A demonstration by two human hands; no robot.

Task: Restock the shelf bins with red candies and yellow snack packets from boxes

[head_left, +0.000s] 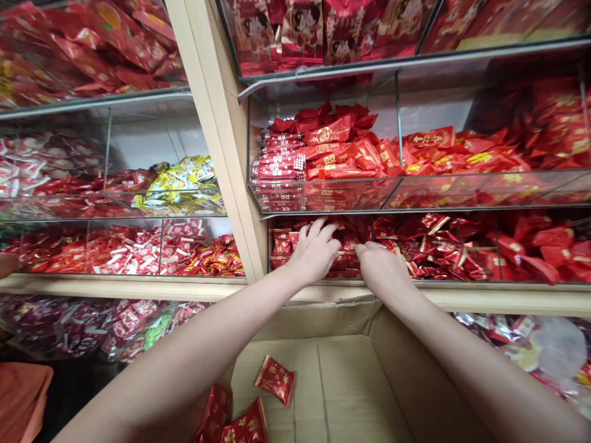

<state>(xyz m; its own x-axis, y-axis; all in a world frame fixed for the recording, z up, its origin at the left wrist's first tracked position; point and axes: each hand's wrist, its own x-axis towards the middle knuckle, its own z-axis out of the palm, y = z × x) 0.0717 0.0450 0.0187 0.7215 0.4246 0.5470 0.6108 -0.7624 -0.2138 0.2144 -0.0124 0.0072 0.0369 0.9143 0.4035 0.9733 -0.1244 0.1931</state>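
Note:
My left hand (317, 249) reaches into the lower bin, its fingers spread over small red packets (281, 245) with gold print. Just right of it, my right hand (383, 267) is at the same bin's front with its fingers curled. What its fingertips hold, if anything, is hidden. Below my arms stands an open cardboard box (355, 375). One red packet with gold leaf print (276, 379) lies on the box floor. More such packets (247, 423) lie at its near left, partly behind my left forearm.
A wooden upright (217, 135) divides the shelves. Clear-fronted bins above hold red wrapped sweets (341, 147) and yellow packets (182, 181). A wooden ledge (489, 297) runs under the lower bins. Bagged sweets (87, 326) lie below. Orange cloth (23, 397) shows at lower left.

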